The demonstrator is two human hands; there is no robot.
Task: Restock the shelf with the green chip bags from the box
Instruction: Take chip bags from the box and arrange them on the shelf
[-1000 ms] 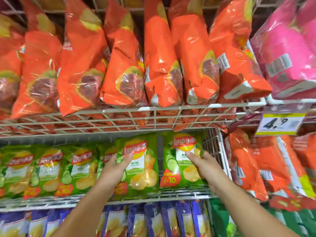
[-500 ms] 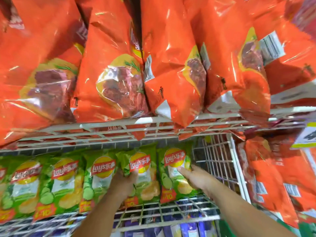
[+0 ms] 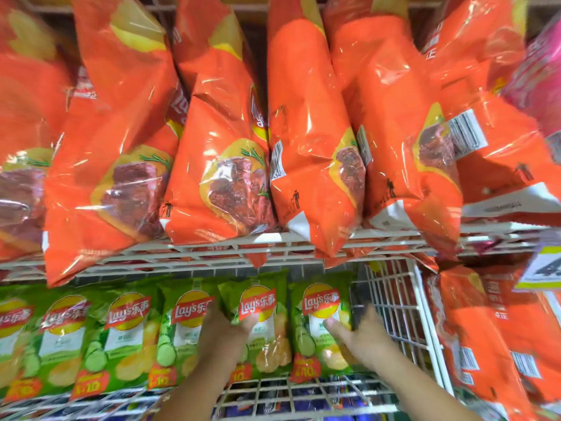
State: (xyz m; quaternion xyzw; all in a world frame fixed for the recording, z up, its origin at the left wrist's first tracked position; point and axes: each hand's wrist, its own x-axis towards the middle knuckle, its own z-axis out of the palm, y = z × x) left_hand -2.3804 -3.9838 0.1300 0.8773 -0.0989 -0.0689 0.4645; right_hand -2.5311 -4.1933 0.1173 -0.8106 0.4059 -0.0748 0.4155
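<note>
Several green chip bags stand upright in a row on a white wire shelf (image 3: 303, 390). My left hand (image 3: 224, 332) grips one green chip bag (image 3: 261, 302) second from the right, thumb across its front. My right hand (image 3: 361, 335) holds the rightmost green chip bag (image 3: 318, 302), thumb on its front and fingers behind its right edge. More green bags (image 3: 121, 323) fill the shelf to the left. The box is out of view.
Large orange chip bags (image 3: 303, 132) overhang from the wire shelf above, just over my hands. A white wire divider (image 3: 391, 299) closes the green section on the right, with more orange bags (image 3: 485, 344) beyond it. Blue bags show below. A yellow price tag (image 3: 543, 268) hangs at right.
Both hands have pushed their green bags further back into the shelf and stood them upright. The view has moved closer and tilted up toward the orange bags.
</note>
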